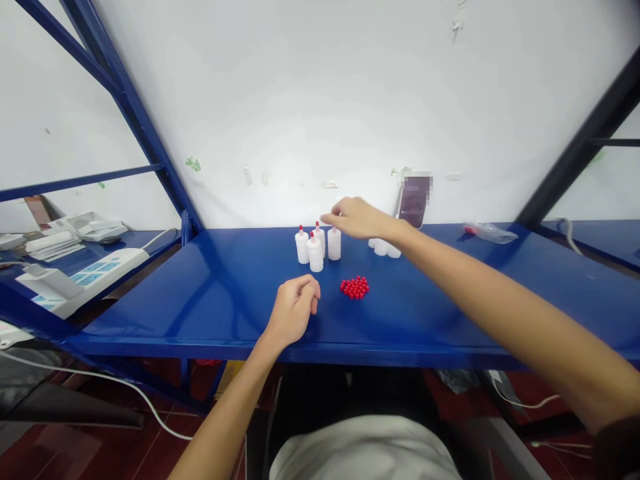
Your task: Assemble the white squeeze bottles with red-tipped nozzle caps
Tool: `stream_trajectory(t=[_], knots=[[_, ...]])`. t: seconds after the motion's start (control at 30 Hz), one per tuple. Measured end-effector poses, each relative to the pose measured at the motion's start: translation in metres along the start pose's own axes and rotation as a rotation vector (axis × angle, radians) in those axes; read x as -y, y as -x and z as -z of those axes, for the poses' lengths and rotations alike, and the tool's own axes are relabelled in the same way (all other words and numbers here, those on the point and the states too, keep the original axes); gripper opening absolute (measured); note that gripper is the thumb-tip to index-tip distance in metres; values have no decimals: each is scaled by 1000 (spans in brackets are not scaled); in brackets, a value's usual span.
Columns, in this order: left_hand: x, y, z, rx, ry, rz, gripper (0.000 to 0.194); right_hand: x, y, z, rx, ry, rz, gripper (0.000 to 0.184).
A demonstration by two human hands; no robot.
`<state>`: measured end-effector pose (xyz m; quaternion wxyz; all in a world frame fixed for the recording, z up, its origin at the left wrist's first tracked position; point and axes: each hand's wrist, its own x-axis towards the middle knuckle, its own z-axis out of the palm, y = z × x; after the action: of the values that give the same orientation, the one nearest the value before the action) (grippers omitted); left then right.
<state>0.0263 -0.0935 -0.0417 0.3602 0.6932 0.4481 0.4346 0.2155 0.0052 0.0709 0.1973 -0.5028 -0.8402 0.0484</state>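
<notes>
V. bright overall, esp. mid wall (310, 100) behind the white bottles (315, 257), which are nearly blown out w/ little surface detail. Blue table (240, 313) glossy, soft dark streaks on its L side, shadow or reflection, can't tell. Floor (160, 447) below dim. R hand (364, 217) a bit soft. Wide-angle stretch, L shelf post (131, 100) leaning outward; upper R corner vignetted. Pixelated patch round phone (413, 203) edge.

top of one bottle (335, 248) — behind right hand (357, 217) | left hand (295, 308): palm hidden | propped device (415, 200): pixelated

Right hand (356, 217) at white bottle (335, 247) (red caps (355, 288) nearby).
</notes>
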Motion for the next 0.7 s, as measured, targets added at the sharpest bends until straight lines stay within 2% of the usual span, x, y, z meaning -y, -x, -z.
stream_trajectory(t=[0.17, 0.27, 0.4, 0.47, 0.53, 0.7], knots=[[0, -2, 0, -47, 67, 80, 31, -54, 51, 23, -165, 224, -158, 29], [-1, -3, -1, -64, 49, 87, 33, -88, 71, 16, -196, 357, -225, 32], [-2, -3, 0, -89, -121, 6, 42, -120, 76, -5, -187, 345, -249, 38], [-2, -3, 0, -97, -219, -57, 45, -127, 77, -11, -164, 321, -240, 34], [-1, -3, 1, -98, -240, -62, 45, -129, 82, -13, -146, 274, -239, 27], [1, -1, -1, -124, -75, 16, 41, -111, 115, -1, -107, 191, -262, 14]])
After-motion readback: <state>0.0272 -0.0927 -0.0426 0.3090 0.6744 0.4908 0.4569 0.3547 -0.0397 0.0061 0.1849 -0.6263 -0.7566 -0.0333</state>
